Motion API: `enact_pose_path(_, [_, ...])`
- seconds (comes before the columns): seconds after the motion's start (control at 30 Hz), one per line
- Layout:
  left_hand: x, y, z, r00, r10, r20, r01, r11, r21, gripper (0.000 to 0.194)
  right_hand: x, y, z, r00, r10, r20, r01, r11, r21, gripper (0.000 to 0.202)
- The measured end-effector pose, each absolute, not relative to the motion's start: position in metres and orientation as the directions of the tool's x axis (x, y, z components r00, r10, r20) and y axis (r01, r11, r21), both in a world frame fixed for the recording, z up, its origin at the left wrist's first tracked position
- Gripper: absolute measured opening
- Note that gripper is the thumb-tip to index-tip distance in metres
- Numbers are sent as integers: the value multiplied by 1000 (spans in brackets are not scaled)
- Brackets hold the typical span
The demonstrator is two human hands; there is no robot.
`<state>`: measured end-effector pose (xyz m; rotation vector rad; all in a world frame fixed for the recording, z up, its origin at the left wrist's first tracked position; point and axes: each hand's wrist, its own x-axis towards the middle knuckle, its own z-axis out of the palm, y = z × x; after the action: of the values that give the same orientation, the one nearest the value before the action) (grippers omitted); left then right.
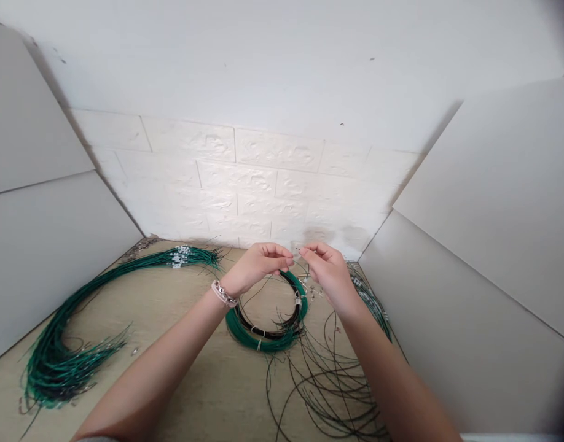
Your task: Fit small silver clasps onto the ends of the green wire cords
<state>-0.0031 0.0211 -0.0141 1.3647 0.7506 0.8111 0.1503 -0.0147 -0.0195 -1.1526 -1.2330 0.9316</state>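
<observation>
My left hand point(263, 265), with a bracelet point(224, 294) at its wrist, pinches something too small to make out. Close beside it, my right hand point(328, 270) has thumb and forefinger pressed on a thin wire, whose dark tip point(298, 248) points toward the left fingertips. Both hands are raised over a tied coil of green wire point(240, 331), with a smaller bundle of dark wire point(269, 334) lying along its inside. The fingertips partly hide what lies between them.
A long bunch of green wires point(97, 283) with white connectors point(180, 256) curves along the left side. Loose dark wires point(328, 374) spread at front right, and another green bundle point(372, 304) lies behind my right arm. Small metal pieces point(315, 293) are scattered near the coil. Grey panels point(457, 307) flank the board.
</observation>
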Motion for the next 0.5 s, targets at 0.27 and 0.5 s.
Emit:
enact_pose_path(0.27, [-3,19,-12,518,854,48,-43,-31,999,17,150,-15,-19,115,972,204,97,194,-976,17])
enact_pose_path(0.5, [-1,18,-15,510,854,104,-113,-53,992,20,148,-20,-15,129,951,281,306,231,-924,15])
